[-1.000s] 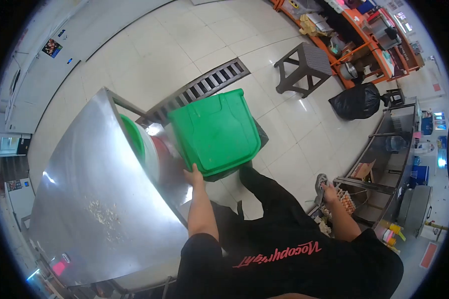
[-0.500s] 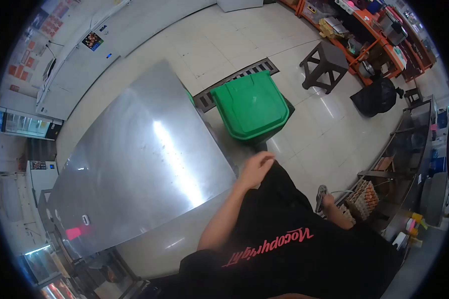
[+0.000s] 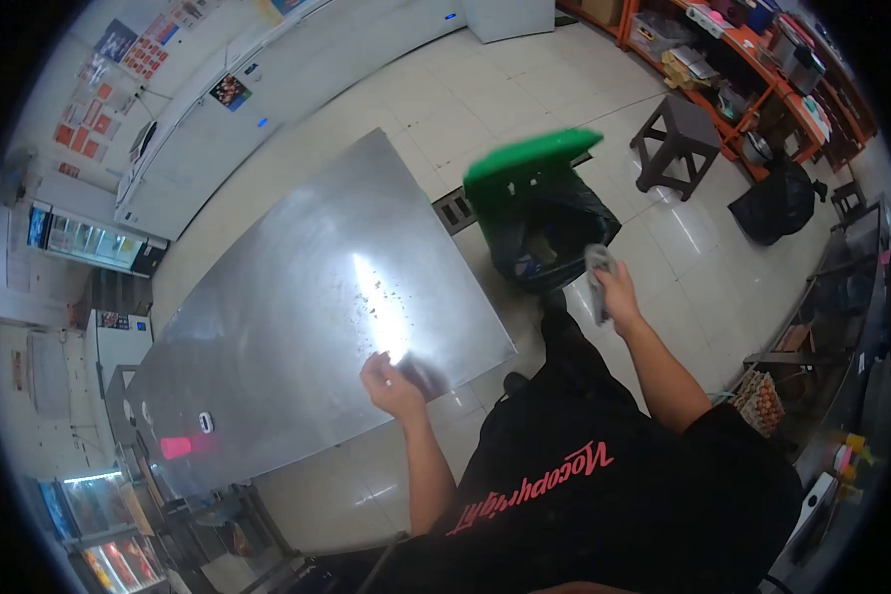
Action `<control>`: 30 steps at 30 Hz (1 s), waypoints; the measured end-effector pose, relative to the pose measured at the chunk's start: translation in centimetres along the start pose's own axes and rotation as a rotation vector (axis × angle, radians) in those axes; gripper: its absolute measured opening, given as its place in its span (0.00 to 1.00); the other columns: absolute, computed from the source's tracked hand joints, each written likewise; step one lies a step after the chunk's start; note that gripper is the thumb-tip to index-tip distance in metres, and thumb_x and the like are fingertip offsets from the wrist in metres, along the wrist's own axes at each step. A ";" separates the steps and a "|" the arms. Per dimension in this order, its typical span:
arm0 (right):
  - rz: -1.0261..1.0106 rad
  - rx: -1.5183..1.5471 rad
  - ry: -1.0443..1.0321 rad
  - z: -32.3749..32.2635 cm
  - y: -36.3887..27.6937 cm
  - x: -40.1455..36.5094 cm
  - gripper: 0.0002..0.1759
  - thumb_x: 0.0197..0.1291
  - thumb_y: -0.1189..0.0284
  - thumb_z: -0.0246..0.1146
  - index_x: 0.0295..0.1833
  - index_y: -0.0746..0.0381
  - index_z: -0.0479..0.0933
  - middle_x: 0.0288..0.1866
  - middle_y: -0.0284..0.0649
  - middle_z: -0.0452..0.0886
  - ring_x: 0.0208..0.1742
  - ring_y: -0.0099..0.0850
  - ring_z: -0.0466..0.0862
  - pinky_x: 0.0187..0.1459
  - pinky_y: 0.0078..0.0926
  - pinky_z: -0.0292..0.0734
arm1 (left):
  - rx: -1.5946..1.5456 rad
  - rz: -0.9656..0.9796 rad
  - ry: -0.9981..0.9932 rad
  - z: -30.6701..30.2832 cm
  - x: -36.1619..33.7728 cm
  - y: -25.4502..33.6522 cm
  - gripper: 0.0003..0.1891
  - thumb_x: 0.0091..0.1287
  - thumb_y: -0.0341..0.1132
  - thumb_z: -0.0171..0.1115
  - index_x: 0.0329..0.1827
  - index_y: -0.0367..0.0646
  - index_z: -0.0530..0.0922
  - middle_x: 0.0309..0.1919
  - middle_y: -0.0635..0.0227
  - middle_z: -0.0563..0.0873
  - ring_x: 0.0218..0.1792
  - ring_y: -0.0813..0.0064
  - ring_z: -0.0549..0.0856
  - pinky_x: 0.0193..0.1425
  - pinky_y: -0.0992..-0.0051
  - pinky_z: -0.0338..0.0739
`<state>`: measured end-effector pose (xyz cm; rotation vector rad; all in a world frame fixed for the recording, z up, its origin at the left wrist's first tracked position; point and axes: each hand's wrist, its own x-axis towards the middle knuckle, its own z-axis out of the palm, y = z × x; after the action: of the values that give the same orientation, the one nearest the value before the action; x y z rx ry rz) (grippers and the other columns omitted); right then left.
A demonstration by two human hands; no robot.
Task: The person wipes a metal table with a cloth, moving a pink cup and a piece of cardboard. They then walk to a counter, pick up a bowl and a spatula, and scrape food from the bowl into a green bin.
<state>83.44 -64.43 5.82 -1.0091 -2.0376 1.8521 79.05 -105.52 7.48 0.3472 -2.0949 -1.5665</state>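
Note:
My left hand [image 3: 394,388] hovers over or rests on the near edge of the steel table [image 3: 257,327], fingers loosely bent and nothing visible in them. Dark crumbs [image 3: 384,299] lie scattered just beyond its fingertips. A grey cloth [image 3: 598,282] is gripped in my right hand [image 3: 620,297], beside the near rim of the bin [image 3: 505,238]. The bin's green lid [image 3: 530,156] is raised, showing a black bag liner [image 3: 589,203] with some rubbish inside that I cannot make out. My foot [image 3: 554,300] is at the base of the bin.
A pink object [image 3: 176,447] and a small white device [image 3: 206,423] sit on the table's left end. Right of the bin are a dark stool [image 3: 677,139], a black bag [image 3: 777,203] and an orange shelf [image 3: 752,74]. Egg trays [image 3: 759,401] stand at the right.
The green lid has gone from closed to raised. My left hand has moved left from near my thigh to the table. My right hand has come into view with the cloth.

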 end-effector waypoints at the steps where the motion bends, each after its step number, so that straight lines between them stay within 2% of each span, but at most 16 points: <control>1: -0.076 0.003 -0.049 3.2 -3.2 -0.5 0.25 0.67 0.68 0.61 0.67 0.65 0.71 0.56 0.44 0.80 0.60 0.34 0.78 0.63 0.33 0.73 | 0.067 -0.016 0.066 -1.3 0.3 0.3 0.13 0.74 0.24 0.53 0.59 0.31 0.76 0.51 0.55 0.86 0.53 0.62 0.86 0.62 0.66 0.78; 3: -0.273 0.023 -0.178 9.8 -4.9 -0.4 0.26 0.65 0.71 0.61 0.69 0.63 0.70 0.61 0.46 0.79 0.62 0.37 0.80 0.65 0.35 0.73 | 0.148 -0.033 0.143 -3.1 0.9 0.5 0.14 0.74 0.24 0.52 0.61 0.31 0.75 0.51 0.55 0.85 0.54 0.62 0.85 0.62 0.66 0.78; 4: -0.205 0.066 -0.343 13.1 -6.4 -1.4 0.27 0.65 0.74 0.61 0.70 0.63 0.70 0.64 0.48 0.78 0.66 0.40 0.79 0.67 0.36 0.72 | 0.193 -0.074 0.223 -3.9 1.1 0.3 0.15 0.74 0.24 0.52 0.62 0.32 0.74 0.53 0.54 0.85 0.55 0.62 0.84 0.63 0.65 0.78; 6: -0.449 -0.063 -0.532 19.1 -8.2 -4.6 0.31 0.64 0.76 0.61 0.74 0.59 0.70 0.67 0.53 0.76 0.69 0.45 0.77 0.68 0.40 0.72 | 0.265 -0.113 0.332 -5.5 1.8 -0.3 0.16 0.74 0.24 0.51 0.63 0.32 0.73 0.54 0.54 0.84 0.56 0.62 0.84 0.63 0.65 0.77; 9: -0.527 -0.247 -0.899 27.1 -7.4 -8.9 0.31 0.65 0.71 0.61 0.75 0.47 0.72 0.56 0.56 0.76 0.56 0.56 0.81 0.62 0.47 0.76 | 0.283 -0.181 0.411 -7.4 3.1 -1.0 0.16 0.74 0.25 0.51 0.63 0.32 0.73 0.55 0.53 0.83 0.57 0.61 0.83 0.64 0.63 0.77; 11: -0.532 -0.387 -1.152 28.3 -10.6 -12.0 0.32 0.62 0.75 0.64 0.74 0.49 0.72 0.55 0.55 0.78 0.55 0.54 0.81 0.57 0.46 0.78 | 0.268 -0.153 0.499 -8.2 3.6 -1.0 0.16 0.75 0.24 0.52 0.63 0.32 0.72 0.52 0.53 0.83 0.54 0.63 0.83 0.63 0.67 0.77; 13: -0.787 -0.445 -1.146 29.9 -9.0 -15.5 0.32 0.64 0.68 0.65 0.75 0.48 0.69 0.54 0.55 0.80 0.54 0.54 0.82 0.52 0.51 0.77 | 0.335 -0.138 0.549 -10.2 4.1 -2.3 0.16 0.74 0.24 0.51 0.63 0.32 0.73 0.54 0.52 0.83 0.55 0.61 0.83 0.64 0.65 0.77; 15: -1.054 -0.456 -1.382 32.3 -4.7 -18.4 0.33 0.70 0.65 0.58 0.79 0.46 0.61 0.61 0.51 0.76 0.55 0.46 0.78 0.51 0.48 0.70 | 0.350 -0.158 0.640 -12.7 4.5 -4.5 0.15 0.75 0.26 0.51 0.62 0.31 0.73 0.53 0.52 0.83 0.56 0.60 0.83 0.64 0.63 0.79; 16: -1.034 -0.446 -1.387 33.5 -3.7 -19.9 0.33 0.70 0.65 0.58 0.79 0.46 0.61 0.61 0.51 0.76 0.55 0.46 0.78 0.51 0.48 0.70 | 0.368 -0.163 0.631 -14.1 5.4 -5.2 0.15 0.75 0.26 0.51 0.62 0.31 0.73 0.53 0.52 0.83 0.56 0.60 0.83 0.64 0.63 0.79; 18: -1.394 -0.548 -1.265 34.7 -0.5 -23.1 0.34 0.72 0.67 0.52 0.83 0.45 0.58 0.64 0.50 0.75 0.54 0.41 0.78 0.50 0.44 0.69 | 0.125 -0.244 0.722 -16.7 4.9 -6.9 0.14 0.77 0.29 0.51 0.60 0.31 0.74 0.52 0.52 0.83 0.55 0.60 0.83 0.64 0.63 0.80; 19: -1.445 -0.547 -1.168 37.1 1.4 -25.2 0.37 0.71 0.69 0.51 0.85 0.47 0.55 0.64 0.47 0.75 0.55 0.37 0.76 0.50 0.39 0.67 | 0.095 -0.286 0.705 -18.7 4.8 -7.7 0.14 0.78 0.32 0.51 0.58 0.30 0.76 0.51 0.53 0.84 0.54 0.60 0.84 0.64 0.63 0.79; 22: -1.384 -0.561 -1.121 40.6 0.2 -27.3 0.35 0.72 0.67 0.51 0.84 0.52 0.56 0.64 0.49 0.75 0.58 0.43 0.79 0.56 0.47 0.70 | 0.361 -0.219 0.634 -20.9 4.0 -6.2 0.12 0.80 0.30 0.48 0.56 0.34 0.77 0.48 0.58 0.84 0.52 0.65 0.83 0.62 0.65 0.77; 24: -1.321 -0.599 -1.192 41.7 -1.5 -27.7 0.34 0.71 0.68 0.52 0.82 0.55 0.59 0.65 0.48 0.75 0.59 0.42 0.78 0.56 0.45 0.70 | 0.377 -0.266 0.562 -21.0 3.8 -5.0 0.16 0.79 0.31 0.49 0.61 0.29 0.76 0.54 0.54 0.84 0.56 0.60 0.83 0.66 0.64 0.77; 27: -1.285 -0.639 -1.201 43.9 -1.9 -28.0 0.29 0.69 0.68 0.54 0.76 0.58 0.66 0.65 0.47 0.75 0.60 0.41 0.78 0.55 0.42 0.69 | 0.438 -0.084 0.198 -19.3 4.2 -4.9 0.21 0.80 0.33 0.48 0.69 0.29 0.72 0.62 0.47 0.81 0.64 0.57 0.81 0.68 0.61 0.75; 28: -1.305 -0.649 -1.168 44.2 -1.4 -27.4 0.26 0.69 0.67 0.55 0.72 0.57 0.71 0.65 0.47 0.75 0.60 0.41 0.78 0.56 0.42 0.68 | 0.410 -0.077 0.152 -18.6 4.5 -4.9 0.21 0.80 0.33 0.48 0.69 0.29 0.72 0.62 0.47 0.81 0.64 0.57 0.81 0.68 0.61 0.75; 30: -1.205 -0.723 -1.214 42.2 -4.5 -24.6 0.22 0.67 0.67 0.58 0.65 0.57 0.76 0.62 0.44 0.77 0.58 0.40 0.80 0.56 0.42 0.69 | -0.006 -0.204 0.245 -16.3 5.1 -4.4 0.23 0.80 0.36 0.48 0.72 0.29 0.68 0.67 0.44 0.77 0.65 0.55 0.80 0.70 0.60 0.74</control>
<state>76.00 -112.78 9.07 1.4913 -2.7892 0.9464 82.99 -122.69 8.07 0.7321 -1.9138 -1.5527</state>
